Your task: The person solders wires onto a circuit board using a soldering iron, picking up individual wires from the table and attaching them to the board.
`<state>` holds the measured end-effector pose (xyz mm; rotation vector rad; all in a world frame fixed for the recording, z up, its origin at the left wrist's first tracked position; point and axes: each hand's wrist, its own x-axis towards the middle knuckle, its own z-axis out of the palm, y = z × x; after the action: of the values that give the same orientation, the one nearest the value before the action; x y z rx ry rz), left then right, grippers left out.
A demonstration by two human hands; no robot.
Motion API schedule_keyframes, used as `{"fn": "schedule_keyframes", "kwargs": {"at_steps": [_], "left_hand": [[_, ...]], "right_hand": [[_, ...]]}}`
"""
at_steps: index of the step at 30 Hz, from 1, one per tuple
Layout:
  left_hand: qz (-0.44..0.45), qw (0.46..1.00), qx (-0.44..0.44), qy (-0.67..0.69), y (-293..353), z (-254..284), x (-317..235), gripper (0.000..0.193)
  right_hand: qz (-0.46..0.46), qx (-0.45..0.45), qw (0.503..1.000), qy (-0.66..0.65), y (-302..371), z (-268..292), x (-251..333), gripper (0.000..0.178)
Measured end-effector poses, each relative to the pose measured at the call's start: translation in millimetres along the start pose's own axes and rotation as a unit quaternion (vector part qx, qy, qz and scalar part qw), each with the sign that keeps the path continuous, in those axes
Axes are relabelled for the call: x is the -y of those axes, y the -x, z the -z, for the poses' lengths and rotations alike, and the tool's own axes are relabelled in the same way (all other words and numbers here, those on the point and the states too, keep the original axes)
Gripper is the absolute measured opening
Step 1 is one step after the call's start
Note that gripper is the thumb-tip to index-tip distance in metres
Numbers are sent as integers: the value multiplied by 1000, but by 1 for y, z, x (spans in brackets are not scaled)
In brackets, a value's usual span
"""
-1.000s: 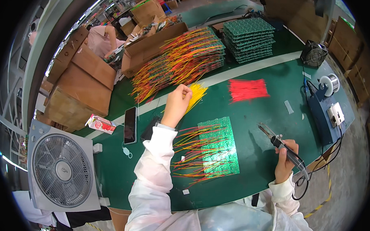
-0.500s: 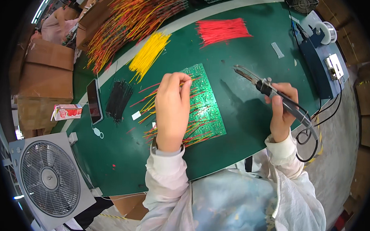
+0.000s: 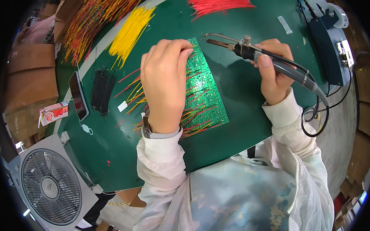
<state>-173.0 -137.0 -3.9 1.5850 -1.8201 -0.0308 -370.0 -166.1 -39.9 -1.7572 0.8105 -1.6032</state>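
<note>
The board (image 3: 208,90) was judged part-wired, yellow wires (image 3: 131,34) unused, left hand (image 3: 165,76) pinched at its far corner, soldering iron (image 3: 247,51) gripped by right hand (image 3: 275,72).

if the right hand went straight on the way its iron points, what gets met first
Likely the far corner of the green circuit board, by the left hand, though depth is unclear.

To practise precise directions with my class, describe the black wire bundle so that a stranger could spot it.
Start at the green table and find the phone near its left edge. Just right of it, before the left hand, lies a bundle of thin wires: black, unlike the yellow bundle and the red bundle.
</note>
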Motion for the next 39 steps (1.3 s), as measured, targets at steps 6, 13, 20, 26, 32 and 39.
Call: {"fn": "schedule_keyframes", "kwargs": {"at_steps": [6,13,20,26,32,39], "left_hand": [[36,996,12,86,11,-14,19,6],[66,996,30,51,9,-14,21,8],[61,996,44,51,11,-17,21,7],[75,994,51,61,9,-18,19,6],[58,996,58,39,7,-18,21,6],[60,996,58,35,9,-17,20,5]], "right_hand": [[-12,-27,999,-24,3,2,-2,16],[-26,-16,999,-34,2,1,-1,24],[-23,13,994,103,3,8,-3,37],[-71,20,997,22,11,20,-8,38],[-78,31,996,38,10,20,-6,39],[-66,32,997,29,13,19,-6,40]]}}
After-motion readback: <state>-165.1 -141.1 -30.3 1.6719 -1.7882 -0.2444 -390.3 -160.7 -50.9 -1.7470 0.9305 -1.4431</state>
